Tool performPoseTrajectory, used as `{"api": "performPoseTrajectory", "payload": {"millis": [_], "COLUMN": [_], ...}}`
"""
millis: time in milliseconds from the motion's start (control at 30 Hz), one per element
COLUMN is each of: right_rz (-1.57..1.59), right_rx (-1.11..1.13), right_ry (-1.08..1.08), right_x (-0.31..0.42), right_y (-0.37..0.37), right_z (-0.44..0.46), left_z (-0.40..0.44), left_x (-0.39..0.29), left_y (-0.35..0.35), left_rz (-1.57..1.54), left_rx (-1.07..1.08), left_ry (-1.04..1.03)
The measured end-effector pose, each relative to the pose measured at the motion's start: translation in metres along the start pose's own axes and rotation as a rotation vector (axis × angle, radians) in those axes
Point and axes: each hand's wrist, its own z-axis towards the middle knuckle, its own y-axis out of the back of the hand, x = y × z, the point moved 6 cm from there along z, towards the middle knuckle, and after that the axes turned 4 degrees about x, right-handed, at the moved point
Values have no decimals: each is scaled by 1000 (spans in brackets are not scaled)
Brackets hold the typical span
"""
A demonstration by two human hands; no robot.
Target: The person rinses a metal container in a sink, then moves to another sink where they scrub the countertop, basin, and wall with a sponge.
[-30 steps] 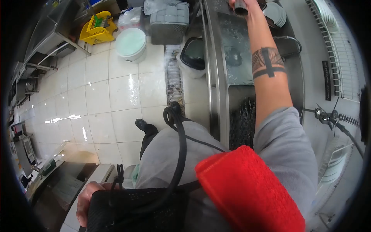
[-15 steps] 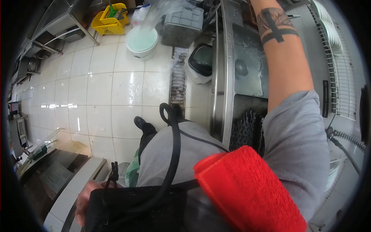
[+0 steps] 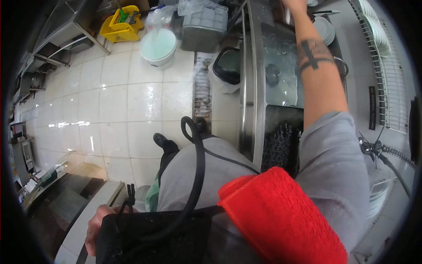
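Observation:
My right hand [image 3: 296, 6] is at the top edge, above the far end of the metal sink [image 3: 258, 127]. Its fingers are partly cut off and closed around something shiny that I cannot make out. Cloudy water [image 3: 285, 88] fills the sink's middle section. At the lower left, my left hand [image 3: 97, 226] has its fingers curled together beside a black cloth-like item [image 3: 154, 237], which hides part of it; what it holds cannot be seen. A red towel [image 3: 281, 211] lies across my front.
A white bucket [image 3: 159, 47] stands on the tiled floor near a yellow mop bucket [image 3: 121, 24] and a grey crate [image 3: 205, 26]. A wet floor drain [image 3: 202, 94] runs beside a lined bin [image 3: 227, 66]. Plates [image 3: 324, 31] and a spray hose [image 3: 389, 165] are right.
Water flew from the sink side toward the white bucket and is no longer in the air. My right hand left the view and has come back at the top edge. My left hand has stayed put.

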Motion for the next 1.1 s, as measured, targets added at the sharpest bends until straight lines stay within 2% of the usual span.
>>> {"api": "performPoseTrajectory", "payload": {"millis": [33, 67, 100, 133, 167, 200, 233, 267, 300, 367, 433, 467, 500, 533, 567, 600, 667, 700, 733, 800, 833, 900, 933, 1000, 1033, 1100], "right_rz": [-79, 13, -83, -122, -228, -230, -231, -231, -267, -58, 176, 183, 184, 690, 1192, 1196, 1712, 1913, 1910, 2172, 2172, 2292, 2287, 2230, 2222, 2138], "right_rx": [352, 515, 482, 676, 774, 943, 1114, 1128, 1406, 1545, 1472, 1548, 1547, 1176, 677, 678, 199, 56, 54, -57, -56, 102, 104, 407, 416, 802], "right_ry": [-268, -613, -602, -744, -770, -909, -1053, -1083, -925, -992, -1360, -1494, -1509, -1915, -2204, -2199, -2185, -2183, -2176, -1940, -1930, -1739, -1727, -1555, -1543, -1173], "right_x": [-37, -72, -93, -121, -137, -150, -160, -170, -176, -197, -188, -166, -161, -149, -139, -137, -127, -122, -121, -116, -113, -107, -107, -99, -98, -80], "right_y": [-4, -3, 4, 5, 15, 21, 25, 22, 6, -27, -44, -48, -46, -47, -48, -41, -29, -23, -14, -5, 0, 10, 15, 22, 25, 34], "right_z": [-52, -109, -164, -221, -270, -313, -354, -383, -413, -486, -524, -516, -523, -531, -531, -529, -515, -508, -505, -476, -462, -416, -396, -346, -321, -260], "left_z": [6, 13, 16, 21, 26, 51, 62, 72, 75, 83, 91, 103, 129, 132, 133, 136, 137, 136, 136, 135, 132, 126, 124, 118, 114, 106], "left_x": [2, 4, 3, 1, 0, 10, 13, 16, 14, 15, 14, 15, 23, 33, 42, 45, 47, 48, 48, 49, 49, 48, 47, 46, 45, 42], "left_y": [-10, -21, -25, -20, -16, -11, -14, -18, -18, -16, -18, -19, -22, -18, -13, -12, -16, -17, -17, -18, -18, -17, -16, -14, -13, -11], "left_rz": [29, 58, 189, 260, 334, 130, 21, -81, 27, 133, 327, 391, 353, 334, 317, 299, 274, 267, 256, 238, 233, 218, 209, 195, 189, 170], "left_rx": [4, 6, -242, -366, -495, -235, -109, 9, -62, -131, -189, -206, -149, -119, -88, -49, -8, 9, 27, 58, 71, 94, 108, 131, 141, 160], "left_ry": [-21, -42, -141, -183, -215, -138, -88, -25, 2, 70, 104, 121, 266, 334, 403, 383, 329, 314, 297, 272, 260, 236, 226, 197, 182, 150]}}
